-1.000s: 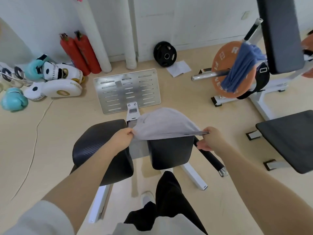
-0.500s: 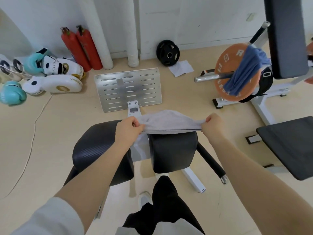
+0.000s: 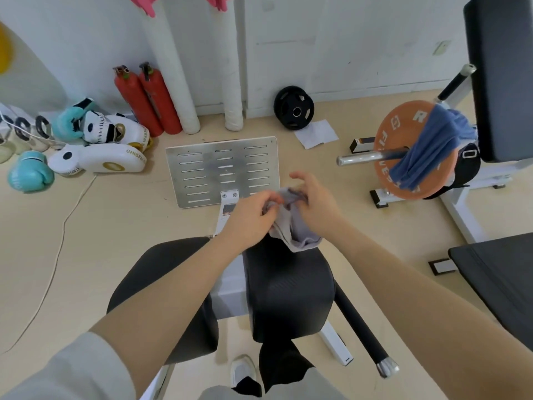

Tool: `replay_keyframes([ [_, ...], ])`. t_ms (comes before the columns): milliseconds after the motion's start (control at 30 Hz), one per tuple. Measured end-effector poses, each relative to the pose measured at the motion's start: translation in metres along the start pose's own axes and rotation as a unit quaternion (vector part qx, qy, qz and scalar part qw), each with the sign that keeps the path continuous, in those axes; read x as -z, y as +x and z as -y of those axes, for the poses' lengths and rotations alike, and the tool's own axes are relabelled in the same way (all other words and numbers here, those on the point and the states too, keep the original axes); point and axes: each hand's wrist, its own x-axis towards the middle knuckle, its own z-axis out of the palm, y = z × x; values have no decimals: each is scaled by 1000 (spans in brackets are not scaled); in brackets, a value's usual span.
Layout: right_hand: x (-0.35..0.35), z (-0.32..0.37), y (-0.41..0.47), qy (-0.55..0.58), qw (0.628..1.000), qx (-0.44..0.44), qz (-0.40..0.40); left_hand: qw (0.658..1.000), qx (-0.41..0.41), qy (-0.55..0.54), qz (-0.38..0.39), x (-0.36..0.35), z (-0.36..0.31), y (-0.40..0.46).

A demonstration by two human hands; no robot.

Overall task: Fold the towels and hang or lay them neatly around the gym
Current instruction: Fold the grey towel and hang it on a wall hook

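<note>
A small grey towel (image 3: 294, 226) hangs doubled between my two hands, its lower fold just above the far edge of the right black pad (image 3: 288, 290). My left hand (image 3: 251, 215) pinches the towel's top edge at the left. My right hand (image 3: 314, 203) holds the same edge right beside it, with some fingers spread upward. A blue towel (image 3: 427, 148) is draped over the bar and the orange weight plate (image 3: 403, 145) at the right. Pink cloth (image 3: 144, 4) hangs at the top edge over the white poles.
A second black pad (image 3: 161, 287) sits left of the first, with a slotted metal footplate (image 3: 222, 168) beyond. Two red extinguishers (image 3: 147, 99), boxing gloves and pads (image 3: 95, 151) lie far left. A black plate (image 3: 293, 111) leans on the wall. A bench (image 3: 501, 278) stands at right.
My hands came together from a wide stretch, bringing the two ends of the grey towel together so it now hangs folded in half. The view tilted up slightly.
</note>
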Motion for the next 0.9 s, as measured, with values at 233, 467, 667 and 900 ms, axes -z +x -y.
replay_keyframes([
  [233, 6, 12, 16, -14, 998, 44, 30, 998, 35, -42, 31, -4, -19, 5],
  [467, 13, 5, -1, 59, 997, 47, 18, 973, 119, -195, -12, -6, -20, -7],
  [667, 13, 19, -26, -16, 993, 72, 88, 966, 88, -237, 58, -2, -23, -29],
  [900, 8, 14, -57, -194, 981, -25, 2, 958, 76, -274, -22, 7, -31, -56],
])
